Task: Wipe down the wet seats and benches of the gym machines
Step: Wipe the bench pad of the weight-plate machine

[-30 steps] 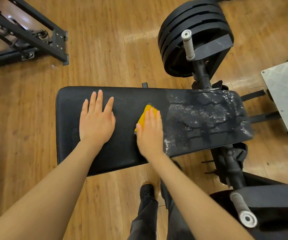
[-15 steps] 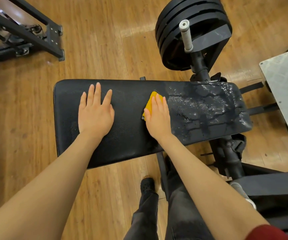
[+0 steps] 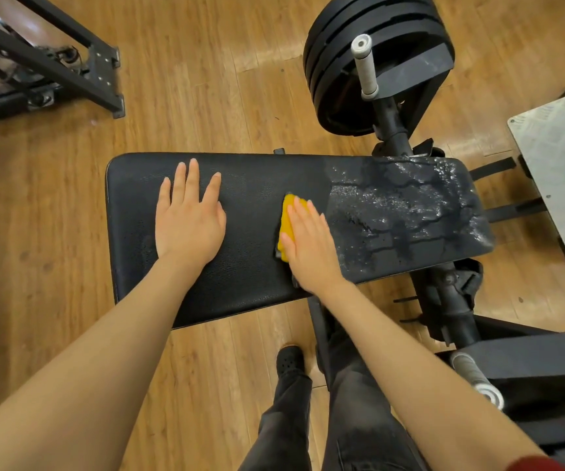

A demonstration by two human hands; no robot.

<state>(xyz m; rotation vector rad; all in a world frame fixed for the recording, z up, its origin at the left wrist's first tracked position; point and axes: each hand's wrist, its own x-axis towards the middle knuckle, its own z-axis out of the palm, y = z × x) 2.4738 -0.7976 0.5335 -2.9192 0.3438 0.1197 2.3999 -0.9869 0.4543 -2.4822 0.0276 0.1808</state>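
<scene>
The black padded bench (image 3: pixel 240 232) runs crosswise in front of the person, and a yellow sponge (image 3: pixel 287 220) lies near its middle, pinned flat under the right hand (image 3: pixel 310 248). That hand's fingers are straight and close together, pressing down on the sponge rather than curling round it; only the sponge's left edge shows. The left hand (image 3: pixel 189 222) rests palm down on the dry left part of the pad, fingers spread and holding nothing, likely bracing. The sponge looks soft and light, the sort that squashes under a palm and soaks up water, so flat pressure from above seems the sensible hold. The pad looks like grained vinyl, firm yet cushioned, and probably slick where the water (image 3: pixel 410 212) pools and beads across its right end, just beside the sponge. By count: one bench pad, one sponge, two hands, one wet patch covering roughly the right third. Beyond it stands a stack of weight plates (image 3: pixel 339 62), about four, and two grey handle grips (image 3: pixel 364 68) on the black frame.
</scene>
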